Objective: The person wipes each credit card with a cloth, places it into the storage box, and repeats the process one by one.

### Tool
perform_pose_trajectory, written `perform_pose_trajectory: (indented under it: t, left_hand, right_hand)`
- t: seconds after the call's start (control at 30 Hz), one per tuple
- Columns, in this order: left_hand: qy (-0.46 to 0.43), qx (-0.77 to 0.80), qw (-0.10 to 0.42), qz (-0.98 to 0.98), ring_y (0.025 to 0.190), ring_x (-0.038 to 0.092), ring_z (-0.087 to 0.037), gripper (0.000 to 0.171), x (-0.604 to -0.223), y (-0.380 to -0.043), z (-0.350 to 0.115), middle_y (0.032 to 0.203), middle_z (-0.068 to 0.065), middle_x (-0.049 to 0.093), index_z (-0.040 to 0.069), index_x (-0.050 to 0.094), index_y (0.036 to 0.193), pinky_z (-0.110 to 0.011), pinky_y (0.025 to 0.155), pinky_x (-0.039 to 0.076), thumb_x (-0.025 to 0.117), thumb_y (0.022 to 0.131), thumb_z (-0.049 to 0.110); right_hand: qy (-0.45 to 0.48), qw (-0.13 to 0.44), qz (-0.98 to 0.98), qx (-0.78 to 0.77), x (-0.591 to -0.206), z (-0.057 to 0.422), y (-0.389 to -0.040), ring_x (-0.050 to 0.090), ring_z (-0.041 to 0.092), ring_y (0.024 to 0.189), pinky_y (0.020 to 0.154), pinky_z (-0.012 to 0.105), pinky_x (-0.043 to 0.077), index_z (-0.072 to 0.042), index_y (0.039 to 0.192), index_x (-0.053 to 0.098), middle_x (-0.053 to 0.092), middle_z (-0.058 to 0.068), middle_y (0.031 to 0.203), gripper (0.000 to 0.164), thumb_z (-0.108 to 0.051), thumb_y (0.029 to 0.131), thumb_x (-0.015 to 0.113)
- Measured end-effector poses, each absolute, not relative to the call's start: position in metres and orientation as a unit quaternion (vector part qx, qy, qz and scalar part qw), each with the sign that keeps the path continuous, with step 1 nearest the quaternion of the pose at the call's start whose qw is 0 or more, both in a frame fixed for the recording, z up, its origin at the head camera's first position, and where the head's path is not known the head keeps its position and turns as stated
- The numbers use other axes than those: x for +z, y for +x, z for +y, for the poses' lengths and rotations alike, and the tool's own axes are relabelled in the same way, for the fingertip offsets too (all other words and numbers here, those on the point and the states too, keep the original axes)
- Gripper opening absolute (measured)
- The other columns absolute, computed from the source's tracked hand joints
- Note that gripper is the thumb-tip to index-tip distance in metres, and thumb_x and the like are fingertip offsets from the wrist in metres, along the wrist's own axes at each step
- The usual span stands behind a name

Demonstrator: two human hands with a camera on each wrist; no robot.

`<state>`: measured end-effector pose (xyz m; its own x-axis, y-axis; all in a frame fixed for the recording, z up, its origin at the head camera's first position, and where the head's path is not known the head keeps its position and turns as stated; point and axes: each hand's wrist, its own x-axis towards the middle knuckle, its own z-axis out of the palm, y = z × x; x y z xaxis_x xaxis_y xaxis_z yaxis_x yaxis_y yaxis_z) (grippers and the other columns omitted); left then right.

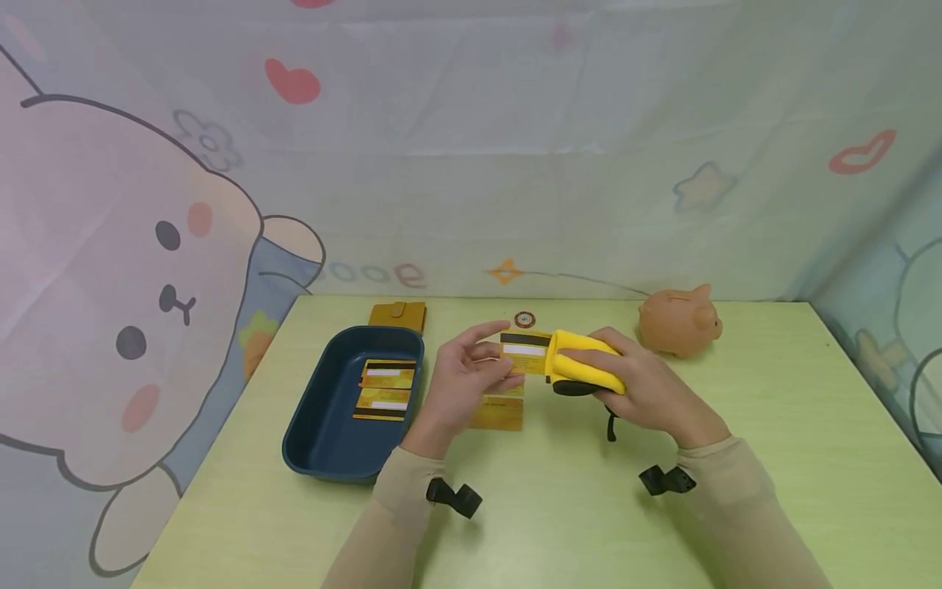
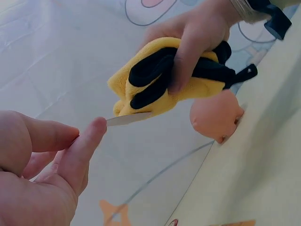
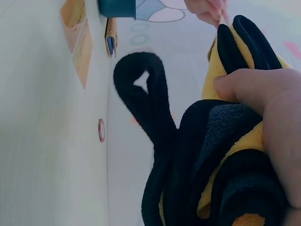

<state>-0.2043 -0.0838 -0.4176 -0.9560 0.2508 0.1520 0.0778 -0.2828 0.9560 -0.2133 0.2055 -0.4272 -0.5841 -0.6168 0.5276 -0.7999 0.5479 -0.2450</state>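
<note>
wiping a yellow card (image 1: 526, 350) seemed the step in hand. in the head view, the left hand (image 1: 467, 368) pinched the card's left end, and the right hand (image 1: 648, 383) gripped a yellow-and-black cloth (image 1: 585, 361) about the right end; other cards (image 1: 383, 402) lay left, in the blue tray (image 1: 327, 442). the left wrist view showed the card edge-on, entering the cloth's fold. in the right wrist view, the right thumb (image 3: 251, 88) lay across the cloth. the next move probably called for a steady pinch as the cloth slid.
</note>
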Motion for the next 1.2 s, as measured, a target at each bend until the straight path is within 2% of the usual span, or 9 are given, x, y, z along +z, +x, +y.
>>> perform_pose_trajectory:
  t: [0.4,0.6,0.7,0.8,0.9,1.03,1.1,1.2]
  left_hand:
    - [0.116,0.740,0.026,0.662,0.076,0.074,-0.018,0.052,-0.414,-0.209,-0.098,0.092,-0.003,0.067,0.006,0.062,0.143,-0.047,0.080,0.065,0.069,0.095,-0.010]
    - [0.111,0.725,0.014,0.680,0.075,0.072,-0.016,0.050,-0.415,-0.210,-0.105,0.092,-0.008,0.068,0.007,0.062,0.143,-0.050,0.085,0.064,0.068,0.096,-0.009]
    - [0.112,0.712,0.015,0.693,0.076,0.072,-0.016,0.050,-0.413,-0.211,-0.108,0.093,-0.006,0.067,0.007,0.062,0.144,-0.046,0.085,0.064,0.067,0.097,-0.007]
    - [0.115,0.685,0.009,0.720,0.081,0.072,-0.017,0.049,-0.412,-0.211,-0.112,0.095,-0.006,0.070,0.008,0.062,0.145,-0.038,0.083,0.065,0.068,0.097,-0.004]
    - [0.123,0.656,0.002,0.745,0.089,0.073,-0.023,0.049,-0.408,-0.211,-0.119,0.100,-0.010,0.073,0.008,0.062,0.144,-0.034,0.082,0.064,0.069,0.097,-0.002]
    - [0.133,0.638,0.008,0.758,0.094,0.072,-0.033,0.049,-0.401,-0.212,-0.136,0.098,-0.015,0.072,0.009,0.062,0.144,-0.036,0.084,0.064,0.069,0.097,-0.002]
    - [0.133,0.633,0.014,0.763,0.095,0.073,-0.030,0.049,-0.396,-0.212,-0.145,0.099,-0.015,0.071,0.008,0.062,0.144,-0.037,0.086,0.064,0.070,0.096,-0.003]
    - [0.122,0.623,0.026,0.772,0.098,0.073,-0.027,0.050,-0.391,-0.212,-0.162,0.109,-0.017,0.069,0.010,0.061,0.145,-0.038,0.088,0.063,0.071,0.097,0.000]
  right_hand:
    - [0.409,0.197,-0.861,0.227,-0.426,0.215,-0.215,0.055,0.014,0.079,0.063,0.031,0.051,-0.019,0.143,0.064,0.060,0.012,0.125,0.077,0.012,0.074,0.082]
    - [0.409,0.203,-0.859,0.233,-0.426,0.217,-0.216,0.056,0.015,0.082,0.063,0.031,0.051,-0.017,0.142,0.065,0.061,0.011,0.125,0.075,0.011,0.074,0.080]
    - [0.407,0.203,-0.859,0.234,-0.424,0.218,-0.217,0.056,0.016,0.084,0.064,0.031,0.051,-0.017,0.143,0.065,0.061,0.011,0.125,0.074,0.010,0.075,0.079]
    - [0.404,0.198,-0.861,0.237,-0.424,0.218,-0.216,0.057,0.016,0.086,0.065,0.032,0.051,-0.018,0.144,0.064,0.061,0.010,0.126,0.073,0.008,0.077,0.078]
    - [0.402,0.194,-0.862,0.238,-0.423,0.219,-0.215,0.058,0.017,0.087,0.065,0.032,0.052,-0.019,0.144,0.064,0.061,0.009,0.126,0.073,0.008,0.077,0.077]
    - [0.403,0.194,-0.862,0.240,-0.422,0.218,-0.216,0.060,0.019,0.088,0.067,0.034,0.053,-0.019,0.144,0.064,0.061,0.010,0.126,0.073,0.007,0.077,0.077]
    - [0.401,0.193,-0.863,0.239,-0.422,0.218,-0.216,0.060,0.018,0.088,0.067,0.034,0.054,-0.019,0.143,0.064,0.061,0.009,0.126,0.072,0.007,0.077,0.078]
    - [0.399,0.193,-0.864,0.239,-0.422,0.218,-0.215,0.060,0.018,0.088,0.067,0.035,0.054,-0.018,0.142,0.065,0.061,0.009,0.125,0.072,0.008,0.076,0.079]
